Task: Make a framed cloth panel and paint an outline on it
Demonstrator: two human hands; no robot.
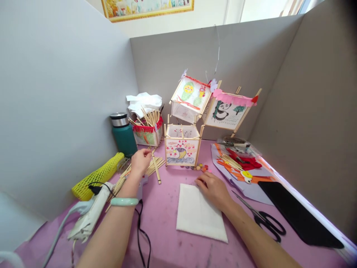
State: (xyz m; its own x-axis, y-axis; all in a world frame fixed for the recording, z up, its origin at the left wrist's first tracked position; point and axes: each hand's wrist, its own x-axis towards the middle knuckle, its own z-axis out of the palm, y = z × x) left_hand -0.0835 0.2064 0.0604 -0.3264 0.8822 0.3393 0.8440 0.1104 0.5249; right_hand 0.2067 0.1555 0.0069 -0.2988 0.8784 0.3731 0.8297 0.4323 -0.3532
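In the head view, the left hand [141,162] has its fingertips drawn together just beside a narrow, pale wooden strip [156,169] at their four o'clock, its long axis running from eleven to five; whether they grip anything, I cannot tell. The right hand [213,188], fingers loosely bent, rests by the upper right edge of a white rectangular sheet [198,216] on the pink table [163,227], nearer it than the left; the sheet lies toward its seven o'clock, and whether the fingers pinch it is unclear.
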